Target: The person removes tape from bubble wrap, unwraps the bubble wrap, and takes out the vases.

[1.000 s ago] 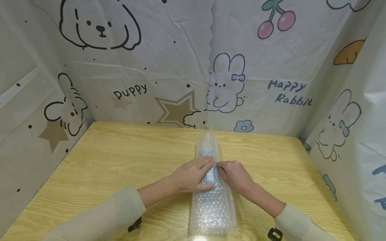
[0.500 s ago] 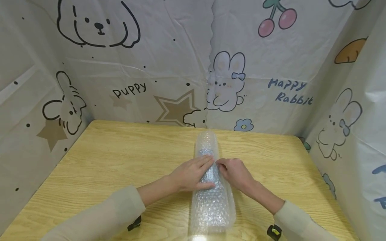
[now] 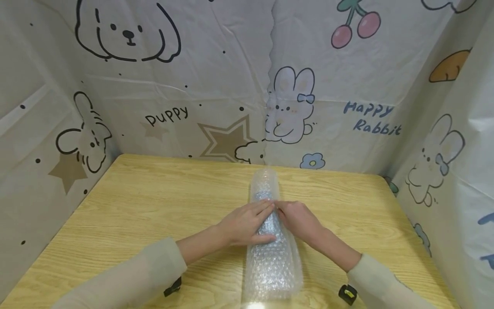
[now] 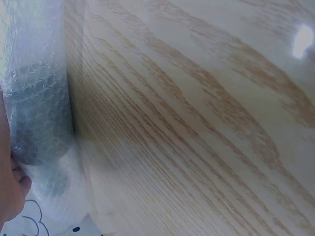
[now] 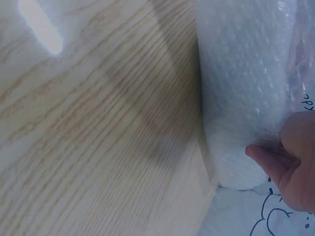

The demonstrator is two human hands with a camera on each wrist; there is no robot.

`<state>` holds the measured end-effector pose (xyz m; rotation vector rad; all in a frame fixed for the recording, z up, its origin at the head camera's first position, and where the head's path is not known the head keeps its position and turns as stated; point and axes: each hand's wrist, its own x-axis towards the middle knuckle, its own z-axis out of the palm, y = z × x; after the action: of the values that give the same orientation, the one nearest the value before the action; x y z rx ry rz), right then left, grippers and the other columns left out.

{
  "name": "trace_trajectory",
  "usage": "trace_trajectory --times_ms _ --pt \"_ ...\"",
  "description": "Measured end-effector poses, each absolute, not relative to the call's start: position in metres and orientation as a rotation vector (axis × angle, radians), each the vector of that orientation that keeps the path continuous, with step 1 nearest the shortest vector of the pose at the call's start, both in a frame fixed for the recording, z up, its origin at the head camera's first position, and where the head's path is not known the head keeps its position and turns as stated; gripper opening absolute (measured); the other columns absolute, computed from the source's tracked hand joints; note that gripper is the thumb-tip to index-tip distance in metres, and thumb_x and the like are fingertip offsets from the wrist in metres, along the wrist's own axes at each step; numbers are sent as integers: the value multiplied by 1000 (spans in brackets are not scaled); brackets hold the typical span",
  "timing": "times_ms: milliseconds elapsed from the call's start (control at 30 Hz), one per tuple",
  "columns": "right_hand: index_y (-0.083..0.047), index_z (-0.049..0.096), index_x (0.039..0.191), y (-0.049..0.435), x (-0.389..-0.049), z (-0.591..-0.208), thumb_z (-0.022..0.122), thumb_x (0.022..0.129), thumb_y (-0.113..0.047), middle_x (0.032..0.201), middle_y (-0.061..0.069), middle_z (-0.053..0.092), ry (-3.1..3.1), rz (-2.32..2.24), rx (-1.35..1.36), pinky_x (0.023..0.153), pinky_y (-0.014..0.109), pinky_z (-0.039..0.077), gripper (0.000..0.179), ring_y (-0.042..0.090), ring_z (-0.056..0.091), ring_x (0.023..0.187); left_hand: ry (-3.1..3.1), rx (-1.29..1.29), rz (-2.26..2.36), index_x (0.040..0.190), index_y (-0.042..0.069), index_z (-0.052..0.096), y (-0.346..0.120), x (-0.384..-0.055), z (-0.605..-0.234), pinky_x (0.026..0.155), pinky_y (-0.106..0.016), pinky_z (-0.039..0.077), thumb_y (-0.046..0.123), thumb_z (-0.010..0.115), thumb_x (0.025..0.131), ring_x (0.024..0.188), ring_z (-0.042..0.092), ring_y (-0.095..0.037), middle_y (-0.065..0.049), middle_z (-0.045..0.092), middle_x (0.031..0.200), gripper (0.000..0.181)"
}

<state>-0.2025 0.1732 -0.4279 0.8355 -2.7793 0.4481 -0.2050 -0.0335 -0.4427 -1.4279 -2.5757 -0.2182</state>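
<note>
A long bundle of clear bubble wrap (image 3: 272, 266) lies lengthwise on the table, its far end narrower than the near one. Something darker shows dimly through the bubble wrap (image 4: 39, 113) in the left wrist view; its kind is hidden. My left hand (image 3: 247, 225) rests across the top of the bundle from the left, fingers straight and thumb apart. From the right, my right hand (image 3: 299, 219) has curled fingers and pinches the wrap at the bundle's upper right side, close by the left fingertips. In the right wrist view, the right hand's thumb and fingers (image 5: 278, 167) meet at the wrap's surface.
The wood-grain table (image 3: 166, 193) reaches back to a printed cloth (image 3: 216, 77) that hangs behind it and along both sides. Black straps sit at both sleeves, one of them the right wrist strap (image 3: 348, 294).
My right hand has shifted slightly up and left along the wrap, its index finger now by the left fingertips. The left hand and the bundle stay in place.
</note>
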Motion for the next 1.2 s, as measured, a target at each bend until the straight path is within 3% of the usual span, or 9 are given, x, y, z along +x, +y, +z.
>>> trace_trajectory --times_ms 300,533,733,967,1200 --pt "-2 77 105 174 -208 -432 72 89 -1 94 10 76 -2735 444 807 62 28 58 16 14 70 75 -2550 -1434 -229 148 -7 41 -34 -205 -444 115 -37 33 60 55 96 140 39 -32 -22 44 149 85" --pt "-1 78 100 180 -209 -434 73 85 3 89 11 75 -2713 440 754 60 29 59 16 17 71 72 -2540 -1425 -212 148 -6 40 -33 -205 -444 114 -37 34 60 54 96 140 40 -31 -21 44 150 86" --pt "0 77 99 191 -210 -439 71 84 6 86 10 75 -2693 451 731 53 23 53 17 8 58 59 -2539 -1421 -204 147 -6 41 -34 -205 -444 114 -36 34 61 54 96 140 41 -30 -21 44 149 86" --pt "0 75 95 201 -211 -445 73 81 5 86 11 75 -2595 437 764 55 28 57 15 15 68 65 -2540 -1421 -210 147 -7 41 -33 -205 -445 114 -37 34 60 54 95 139 41 -31 -22 44 149 86" --pt "0 70 101 211 -209 -449 73 82 4 83 9 73 -2603 441 734 52 30 54 20 16 66 63 -2575 -1417 -214 148 -7 40 -32 -205 -444 115 -38 33 61 52 96 141 39 -32 -22 42 151 86"
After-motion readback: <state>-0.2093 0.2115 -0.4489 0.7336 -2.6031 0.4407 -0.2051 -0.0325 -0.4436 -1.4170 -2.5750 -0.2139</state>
